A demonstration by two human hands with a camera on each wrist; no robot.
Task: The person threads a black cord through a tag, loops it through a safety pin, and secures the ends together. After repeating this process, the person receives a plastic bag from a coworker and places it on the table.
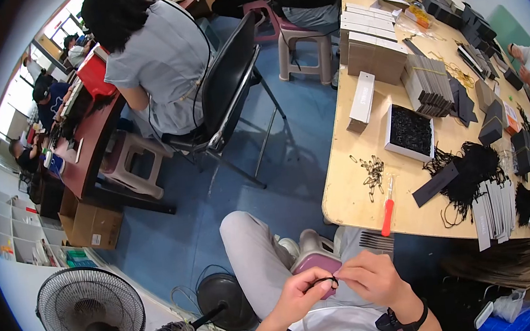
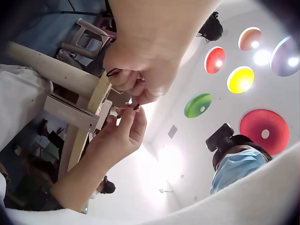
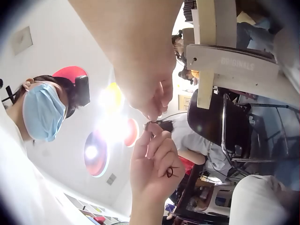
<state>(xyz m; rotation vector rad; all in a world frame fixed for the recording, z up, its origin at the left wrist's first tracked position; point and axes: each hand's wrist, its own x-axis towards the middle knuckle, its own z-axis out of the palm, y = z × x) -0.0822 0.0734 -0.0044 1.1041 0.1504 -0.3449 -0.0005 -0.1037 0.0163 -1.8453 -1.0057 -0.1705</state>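
Note:
In the head view the left hand (image 1: 301, 296) and right hand (image 1: 372, 277) meet above the lap. Between their fingertips is a small dark cord (image 1: 329, 280), pinched from both sides. A loop of black cord (image 2: 112, 72) shows at the curled fingers of the left hand (image 2: 140, 77) in the left wrist view, where the right hand (image 2: 117, 138) comes up to it from below. The right wrist view shows the left hand (image 3: 157, 161) with cord ends (image 3: 172, 172) sticking out by its lower fingers, and the right hand (image 3: 145, 93) above it. Finer detail at the fingertips is too small to tell.
On the wooden table (image 1: 340, 203) lie safety pins (image 1: 374, 173), a red-handled tool (image 1: 388, 214), a box of small black parts (image 1: 410, 132), black cords (image 1: 472, 169) and card stacks (image 1: 428, 87). A fan (image 1: 90, 313) stands left; a seated person (image 1: 160, 60) is ahead.

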